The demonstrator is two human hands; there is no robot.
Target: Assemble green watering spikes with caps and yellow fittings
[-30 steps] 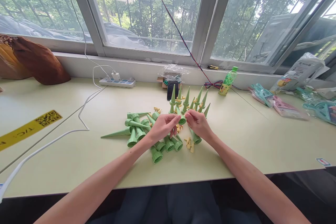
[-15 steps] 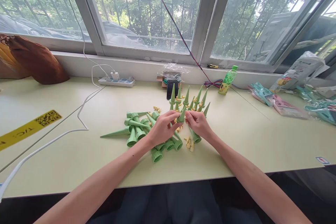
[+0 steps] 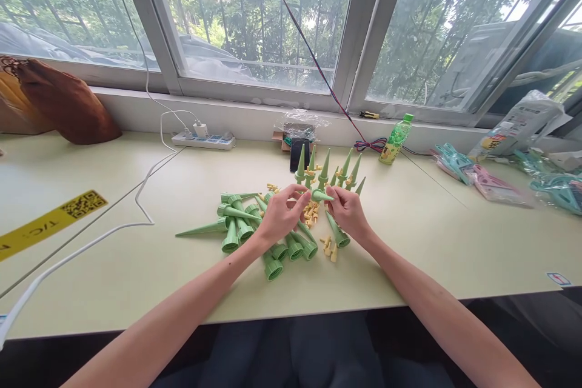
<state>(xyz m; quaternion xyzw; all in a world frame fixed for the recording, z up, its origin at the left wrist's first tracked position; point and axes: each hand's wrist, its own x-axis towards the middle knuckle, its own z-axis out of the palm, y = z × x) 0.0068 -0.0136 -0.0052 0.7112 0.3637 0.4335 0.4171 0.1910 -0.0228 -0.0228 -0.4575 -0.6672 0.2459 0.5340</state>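
Between my hands a green plastic watering spike (image 3: 321, 196) is held above the table, its point tilted to the right. My left hand (image 3: 285, 213) is closed at its wide end, thumb and forefinger together. At the pointed end my right hand (image 3: 349, 213) is closed, its fingertips against the spike; any small part inside is hidden. Below lie small yellow valve pieces (image 3: 311, 213), with several more (image 3: 328, 248) nearer me. A heap of green spikes (image 3: 236, 218) lies on the left, partly behind my left hand. One loose spike (image 3: 339, 234) lies under my right hand.
Several green spikes with yellow pieces (image 3: 324, 170) stand upright behind my hands. Farther back are a dark phone (image 3: 299, 155), a drink bottle (image 3: 396, 139) and a power strip (image 3: 204, 141). A white cable (image 3: 142, 194) crosses the table's left side. Plastic-wrapped items (image 3: 495, 182) lie at right.
The held spike has tipped from nearly upright to pointing right. My hands have moved slightly apart, and more of the yellow pieces below shows.
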